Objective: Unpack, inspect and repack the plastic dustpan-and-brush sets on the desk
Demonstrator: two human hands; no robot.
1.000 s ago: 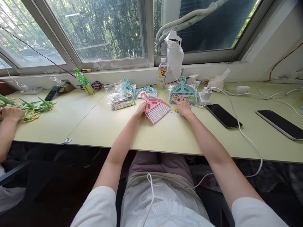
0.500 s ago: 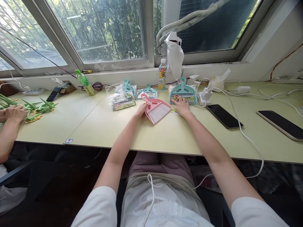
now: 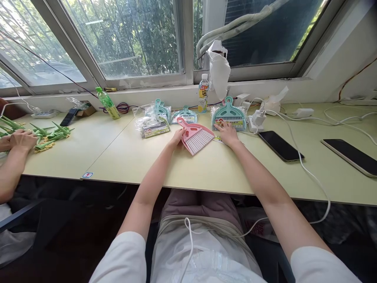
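My left hand point(image 3: 178, 136) is closed on the left edge of a pink dustpan-and-brush set point(image 3: 196, 135). The set rests low over the table, with its white bristles toward me and its handle pointing away to the left. My right hand point(image 3: 229, 133) lies with fingers spread, the fingertips at the lower front of a wrapped teal dustpan-and-brush set point(image 3: 229, 114). Beneath that hand's left side, part of a small printed card point(image 3: 218, 139) shows; the rest is hidden. To the left are more teal sets point(image 3: 184, 114) and a dark wrapped set point(image 3: 155, 129) in crinkled plastic.
Behind stand a yellow-labelled bottle point(image 3: 203, 94) and a green bottle point(image 3: 108, 103). To the right lie two phones point(image 3: 281, 145), a charger point(image 3: 257, 120) and a loose white cable point(image 3: 309, 169). Another person's hand point(image 3: 22, 139) handles green-and-yellow pieces point(image 3: 53, 135) at the left.
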